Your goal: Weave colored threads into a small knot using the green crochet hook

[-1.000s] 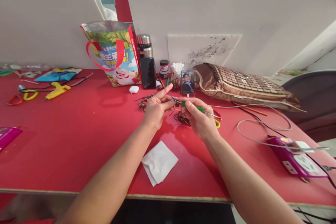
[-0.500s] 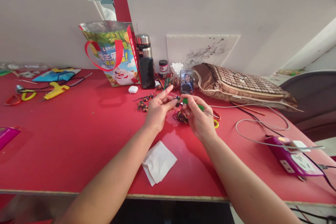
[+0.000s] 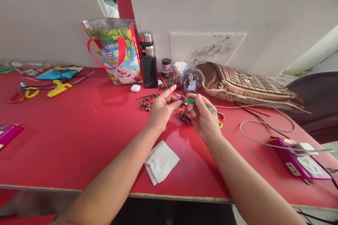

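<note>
In my right hand (image 3: 202,117) is a crochet hook (image 3: 191,101) with a green grip, its metal shaft pointing left. My left hand (image 3: 161,110) pinches a small dark crochet piece (image 3: 182,103) between thumb and fingers, index finger raised. A thin reddish strand runs by that index finger. The hook's tip meets the piece, but the exact stitch is too small to make out. Under my hands lies a bundle of dark multicoloured yarn (image 3: 183,116). Small dark-and-orange knotted pieces (image 3: 144,105) lie left of my left hand.
A phone playing video (image 3: 190,81) and a black phone (image 3: 149,72) stand behind my hands. Around are a bag (image 3: 113,52), jar (image 3: 166,67), earbud case (image 3: 135,88), brown cushion (image 3: 245,84), tissue (image 3: 162,161), glue gun (image 3: 59,89) and purple power strip (image 3: 298,158) with cables.
The whole view has shifted slightly, so things sit a little further right and higher. The hook is tilted slightly differently in my right hand. The phone's picture has changed.
</note>
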Demonstrator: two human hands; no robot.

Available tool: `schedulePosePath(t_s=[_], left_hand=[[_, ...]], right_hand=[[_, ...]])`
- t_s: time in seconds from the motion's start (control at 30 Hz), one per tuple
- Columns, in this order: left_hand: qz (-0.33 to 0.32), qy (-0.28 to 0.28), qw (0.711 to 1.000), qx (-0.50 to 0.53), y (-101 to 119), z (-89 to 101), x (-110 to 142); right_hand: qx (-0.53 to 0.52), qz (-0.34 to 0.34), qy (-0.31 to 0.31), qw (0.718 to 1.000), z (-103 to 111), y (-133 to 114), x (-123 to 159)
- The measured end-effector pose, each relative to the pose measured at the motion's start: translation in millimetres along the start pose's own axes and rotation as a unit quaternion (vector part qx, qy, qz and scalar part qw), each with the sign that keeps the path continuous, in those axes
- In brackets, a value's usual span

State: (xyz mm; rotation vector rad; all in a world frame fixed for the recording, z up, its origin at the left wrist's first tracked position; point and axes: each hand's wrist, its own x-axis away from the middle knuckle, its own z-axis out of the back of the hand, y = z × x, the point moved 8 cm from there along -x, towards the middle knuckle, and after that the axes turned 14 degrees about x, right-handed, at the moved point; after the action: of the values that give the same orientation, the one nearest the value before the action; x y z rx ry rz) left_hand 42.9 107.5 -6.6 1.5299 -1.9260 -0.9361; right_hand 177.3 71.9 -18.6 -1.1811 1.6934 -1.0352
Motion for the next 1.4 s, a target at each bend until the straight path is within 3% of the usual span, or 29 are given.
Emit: schedulePosePath(t_s=[0.4, 0.73, 0.97, 1.4], left_hand=[[-0.033, -0.015, 0.999, -0.039, 4.4, -1.6, 0.7], [-0.065, -0.024, 0.990, -0.124, -1.5, -6.2, 5.2], [-0.020, 0.008, 0.999, -0.046, -11.5, 1.4, 0.9], [0.010, -0.015, 0.999, 0.027, 0.1, 4.4, -4.4]], right_hand=[[0.001, -0.014, -0.014, 1.000, -1.8, -1.4, 0.8], [0.090, 0.057, 0.022, 0.994, -2.1, 0.6, 5.6], [0.165, 0.106, 0.096, 0.976, -0.4, -4.1, 17.2], [0.061, 0.057, 0.026, 0.996, -5.8, 1.1, 11.7]])
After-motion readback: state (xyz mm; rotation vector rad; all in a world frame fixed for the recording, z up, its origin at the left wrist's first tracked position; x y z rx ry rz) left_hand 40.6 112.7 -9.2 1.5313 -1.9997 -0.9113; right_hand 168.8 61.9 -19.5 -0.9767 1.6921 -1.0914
